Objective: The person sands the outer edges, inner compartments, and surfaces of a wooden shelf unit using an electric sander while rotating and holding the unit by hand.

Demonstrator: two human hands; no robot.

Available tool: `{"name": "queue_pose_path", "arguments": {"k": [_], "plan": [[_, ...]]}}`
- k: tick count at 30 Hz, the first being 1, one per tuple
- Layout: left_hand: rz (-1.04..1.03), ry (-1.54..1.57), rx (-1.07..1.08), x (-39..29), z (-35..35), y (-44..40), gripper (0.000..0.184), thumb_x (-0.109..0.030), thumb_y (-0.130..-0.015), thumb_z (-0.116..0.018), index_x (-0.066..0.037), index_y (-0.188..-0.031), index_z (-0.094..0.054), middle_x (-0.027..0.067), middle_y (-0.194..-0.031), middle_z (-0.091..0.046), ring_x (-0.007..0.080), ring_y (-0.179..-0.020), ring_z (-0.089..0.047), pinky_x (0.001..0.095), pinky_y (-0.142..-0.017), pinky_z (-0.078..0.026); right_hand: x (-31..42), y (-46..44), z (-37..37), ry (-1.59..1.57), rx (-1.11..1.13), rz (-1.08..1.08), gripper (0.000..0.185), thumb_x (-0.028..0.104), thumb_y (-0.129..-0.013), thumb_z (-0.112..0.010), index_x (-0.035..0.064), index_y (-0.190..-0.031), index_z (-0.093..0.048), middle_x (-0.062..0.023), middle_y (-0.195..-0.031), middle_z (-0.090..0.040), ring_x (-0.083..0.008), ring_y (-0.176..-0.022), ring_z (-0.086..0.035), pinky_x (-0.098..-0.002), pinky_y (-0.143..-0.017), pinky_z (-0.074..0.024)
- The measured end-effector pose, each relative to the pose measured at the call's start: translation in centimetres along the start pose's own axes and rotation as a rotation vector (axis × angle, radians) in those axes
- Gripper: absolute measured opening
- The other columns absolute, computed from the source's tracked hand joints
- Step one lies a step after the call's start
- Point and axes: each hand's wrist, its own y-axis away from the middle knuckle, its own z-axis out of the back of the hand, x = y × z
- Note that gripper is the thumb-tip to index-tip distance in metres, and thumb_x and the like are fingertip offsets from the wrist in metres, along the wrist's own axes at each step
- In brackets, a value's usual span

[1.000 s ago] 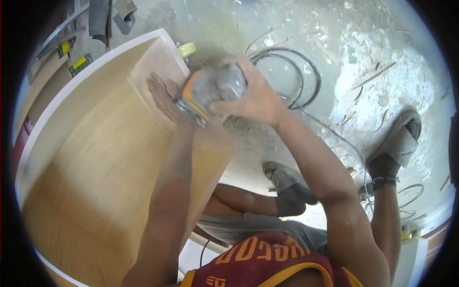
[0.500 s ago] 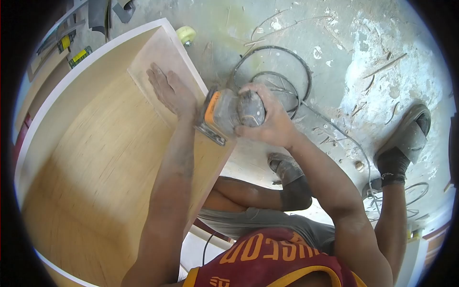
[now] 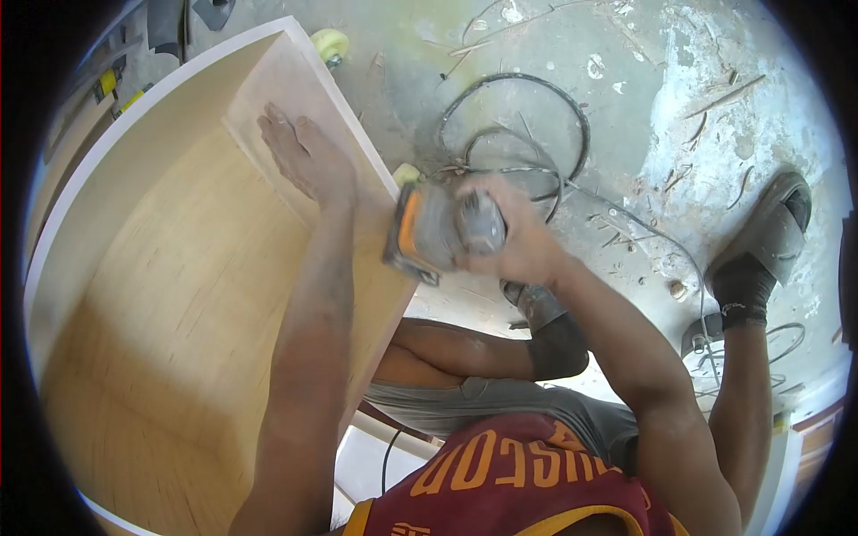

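My right hand (image 3: 514, 228) is wrapped round the grey body of an electric sander (image 3: 438, 228) with an orange band and a dark flat pad. Motion blurs both the tool and the fingers. The pad faces the outer side of a wooden cabinet (image 3: 179, 295), by its pale edge; whether they touch I cannot tell. My left hand (image 3: 308, 161) lies flat on the inner face of the cabinet's dusty white end panel (image 3: 286, 80), fingers stretched out and holding nothing.
A coiled black cable (image 3: 581, 134) lies on the dusty floor (image 3: 617, 54) beyond the sander. Pale caster wheels (image 3: 330, 43) show beside the cabinet. Boards and yellow-marked items (image 3: 109, 82) stand at the far left. My shod foot (image 3: 773, 228) rests at the right.
The sander and my right hand have shifted slightly right and down along the cabinet's edge. My left hand stays flat on the panel. The whole view has shifted a little.
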Motion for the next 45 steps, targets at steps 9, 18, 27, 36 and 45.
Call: {"name": "queue_pose_path", "arguments": {"k": [9, 18, 27, 36, 45], "plan": [[-0.014, 0.003, 0.001, 0.4, -0.1, -0.1, 0.063, -0.032, -0.111, -0.042, 0.0, -0.165, -0.038, 0.0258, -0.173, -0.03, 0.0412, -0.162, -0.024, 0.0493, -0.132, -0.019, 0.8, -2.1, 0.4, 0.038, 0.001, 0.054, 0.075, 0.02, -0.065, -0.092, 0.0114, -0.132, -0.06, -0.0135, -0.126, -0.062, -0.0311, -0.121, -0.062, -0.0408, -0.106, -0.0464], [0.036, 0.016, 0.004, 0.0, -0.1, -0.5, 0.063, -0.032, -0.111, -0.04, 0.001, -0.165, -0.037, 0.0248, -0.174, -0.028, 0.0388, -0.163, -0.022, 0.0475, -0.133, -0.018, 1.0, 0.3, 0.0, 0.055, 0.078, -0.033, 0.074, 0.019, -0.065, -0.091, 0.0114, -0.132, -0.06, -0.014, -0.124, -0.063, -0.0332, -0.12, -0.062, -0.042, -0.106, -0.0473], [0.05, -0.014, 0.01, -0.6, 0.2, -0.9, 0.066, -0.034, -0.111, -0.038, 0.002, -0.165, -0.035, 0.0249, -0.175, -0.026, 0.0388, -0.163, -0.021, 0.047, -0.133, -0.017, 0.8, 1.2, 0.3, 0.046, 0.069, 0.04, 0.075, 0.02, -0.065, -0.092, 0.0116, -0.133, -0.06, -0.0151, -0.127, -0.063, -0.0349, -0.121, -0.062, -0.0432, -0.106, -0.0473], [0.009, -0.005, 0.032, -0.4, 0.4, -0.5, 0.065, -0.035, -0.112, -0.035, 0.002, -0.165, -0.034, 0.0246, -0.175, -0.025, 0.0389, -0.164, -0.02, 0.0469, -0.133, -0.016, 0.4, 1.3, -0.6, -0.031, -0.029, -0.031, 0.075, 0.023, -0.065, -0.092, 0.0113, -0.133, -0.061, -0.0136, -0.128, -0.063, -0.0336, -0.124, -0.06, -0.0415, -0.109, -0.0449], [0.006, 0.002, 0.025, -0.5, 0.4, -0.3, 0.066, -0.036, -0.111, -0.036, 0.0, -0.166, -0.035, 0.0238, -0.175, -0.026, 0.0385, -0.164, -0.021, 0.0466, -0.133, -0.018, -2.3, 6.4, -2.1, -0.068, -0.078, -0.23, 0.075, 0.017, -0.064, -0.092, 0.0085, -0.132, -0.06, -0.0121, -0.125, -0.062, -0.0287, -0.121, -0.06, -0.0389, -0.108, -0.0449]]}}
